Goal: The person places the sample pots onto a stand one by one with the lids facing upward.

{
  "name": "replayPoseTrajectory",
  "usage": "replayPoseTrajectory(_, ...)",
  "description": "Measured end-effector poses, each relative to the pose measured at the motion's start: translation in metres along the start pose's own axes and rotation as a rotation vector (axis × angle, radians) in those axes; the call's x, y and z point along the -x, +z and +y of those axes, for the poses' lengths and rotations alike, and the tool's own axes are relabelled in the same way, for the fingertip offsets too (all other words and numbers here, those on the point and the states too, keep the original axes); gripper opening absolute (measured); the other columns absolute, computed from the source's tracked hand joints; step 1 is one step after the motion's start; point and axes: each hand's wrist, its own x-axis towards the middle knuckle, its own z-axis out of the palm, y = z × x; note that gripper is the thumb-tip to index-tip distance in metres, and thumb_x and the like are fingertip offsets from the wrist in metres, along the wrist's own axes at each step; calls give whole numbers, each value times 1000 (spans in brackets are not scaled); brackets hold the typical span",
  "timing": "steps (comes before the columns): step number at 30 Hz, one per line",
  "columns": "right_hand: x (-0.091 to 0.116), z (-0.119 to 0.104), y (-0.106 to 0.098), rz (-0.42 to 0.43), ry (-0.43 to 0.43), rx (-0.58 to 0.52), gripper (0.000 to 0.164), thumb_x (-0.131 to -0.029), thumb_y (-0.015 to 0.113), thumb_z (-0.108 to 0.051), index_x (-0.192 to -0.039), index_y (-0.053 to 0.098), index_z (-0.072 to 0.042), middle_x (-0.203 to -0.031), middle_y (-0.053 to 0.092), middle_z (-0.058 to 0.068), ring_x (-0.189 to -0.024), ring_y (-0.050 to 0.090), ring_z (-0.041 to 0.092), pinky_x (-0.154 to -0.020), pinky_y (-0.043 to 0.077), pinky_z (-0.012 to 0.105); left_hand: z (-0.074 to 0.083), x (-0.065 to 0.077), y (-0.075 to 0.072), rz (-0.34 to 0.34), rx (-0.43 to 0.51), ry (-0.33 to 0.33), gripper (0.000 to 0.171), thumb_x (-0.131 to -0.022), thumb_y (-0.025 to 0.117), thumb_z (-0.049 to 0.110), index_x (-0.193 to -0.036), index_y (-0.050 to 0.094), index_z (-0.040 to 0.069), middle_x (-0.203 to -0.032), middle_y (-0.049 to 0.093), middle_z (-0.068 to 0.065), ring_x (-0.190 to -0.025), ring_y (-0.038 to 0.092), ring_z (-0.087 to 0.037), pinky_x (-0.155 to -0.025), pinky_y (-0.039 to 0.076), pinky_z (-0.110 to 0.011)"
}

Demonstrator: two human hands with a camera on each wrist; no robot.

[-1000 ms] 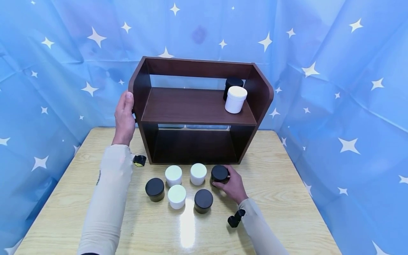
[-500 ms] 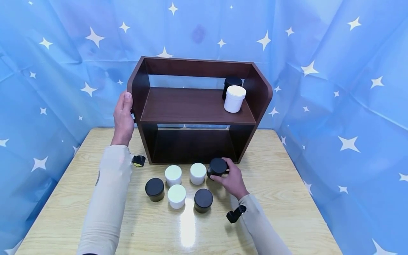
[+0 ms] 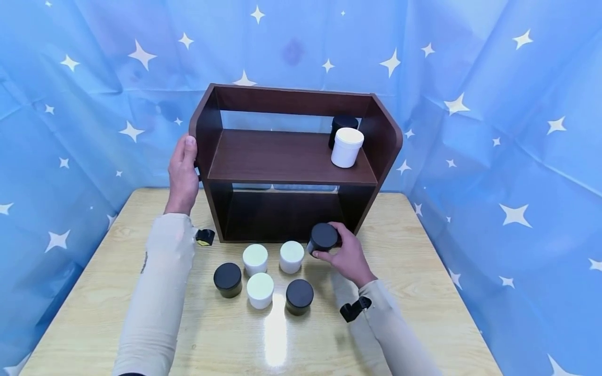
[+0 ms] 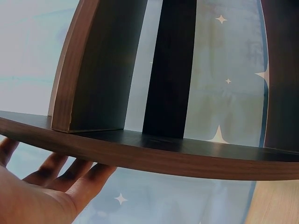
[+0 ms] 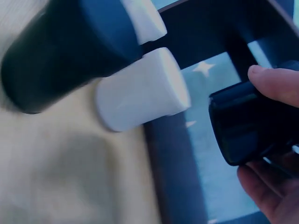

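Observation:
My left hand (image 3: 183, 175) rests against the outer left side of a dark brown two-tier shelf (image 3: 291, 156). In the left wrist view its fingers (image 4: 88, 179) touch the outside of the side panel (image 4: 154, 158). My right hand (image 3: 350, 256) grips a black lidded jar (image 3: 323, 237) between thumb and fingers, raised over the table just in front of the shelf's lower right. The right wrist view shows that black jar (image 5: 247, 123) between the thumb (image 5: 275, 84) and the fingers below. A white jar (image 3: 347, 149) and a black jar (image 3: 342, 125) behind it stand on the upper tier.
White jars (image 3: 291, 257) (image 3: 255, 259) (image 3: 260, 290) and black jars (image 3: 228, 279) (image 3: 299, 296) stand on the wooden table (image 3: 400, 292) before the shelf. A blue curtain (image 3: 494, 130) with stars surrounds the table.
My right hand has lifted the black jar off the table and moved it up toward the shelf's lower opening. The left hand stays against the shelf's side, and the other jars have not moved.

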Motion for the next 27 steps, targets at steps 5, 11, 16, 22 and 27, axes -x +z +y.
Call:
replayPoseTrajectory(5,-10,-20,-17,-60,-89,-11,72,-71,92,-20,-133,56,-16,-127,66,6,-119,63,25,-102,50,48,3,-1,0,-1,-7,-13,45,-106,29,55,-145,45,39,-142,50,-1,-132,43,-18,-120,29,-52)
replayPoseTrajectory(11,-14,-40,-34,-144,-155,-9,72,-72,92,-20,-133,55,-17,-126,66,5,-114,64,24,-94,55,43,3,0,1,-10,18,-28,44,-106,31,55,-144,46,39,-141,50,0,-131,43,-17,-118,33,-55)
replayPoseTrajectory(16,-17,-54,-48,-184,-191,7,71,-73,91,-21,-133,54,-18,-127,65,4,-114,64,23,-94,55,44,2,1,2,-14,6,-27,44,-106,30,55,-144,46,40,-144,49,-1,-133,42,-18,-120,30,-55)
replayPoseTrajectory(22,-21,-72,-61,-213,-225,10,73,-73,91,-20,-136,53,-17,-129,63,4,-117,63,23,-98,54,47,10,5,2,-20,20,-23,44,-106,31,54,-143,47,39,-143,49,-2,-133,42,-18,-120,30,-55)
replayPoseTrajectory(27,-29,-82,-69,-215,-257,12,73,-74,90,-19,-136,53,-19,-130,63,3,-116,63,21,-98,54,45,2,1,2,-10,0,-14,44,-105,31,57,-143,47,40,-142,50,-1,-133,42,-18,-120,28,-52)
